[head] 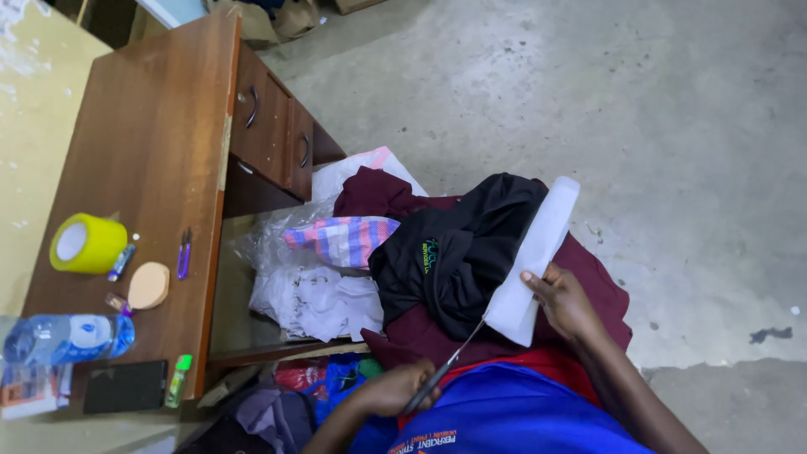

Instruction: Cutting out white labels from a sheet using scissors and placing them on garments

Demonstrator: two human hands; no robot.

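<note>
Two hands are working together over the lap: the left hand (393, 391) is closing its grip around the handles of a pair of scissors (454, 357), and the right hand (565, 298) is pinching the lower part of a long white fabric strip (538, 256), fingers together on its edge. The strip is lying slantwise across a heap of black clothing (458, 248) and maroon cloth (378, 197) on the person's knees, its far end reaching out over the concrete floor (672, 126). The scissor blades are pointing up toward the strip's near corner, their tips just touching or just beside it; whether they are biting into the cloth is too fine to tell.

Judging by this, the cutting step is just opening. The next move seems to be asking for the right hand to be keeping the strip taut and flat while the blades are being lined up squarely on the edge, clear of the dark garment underneath.

Off to the side, a wooden worktop (151, 143) is carrying a yellow tape roll (87, 243), a water bottle (63, 338), a dark phone (126, 386) and a round tan pad (149, 285), all well apart from the hands.
</note>
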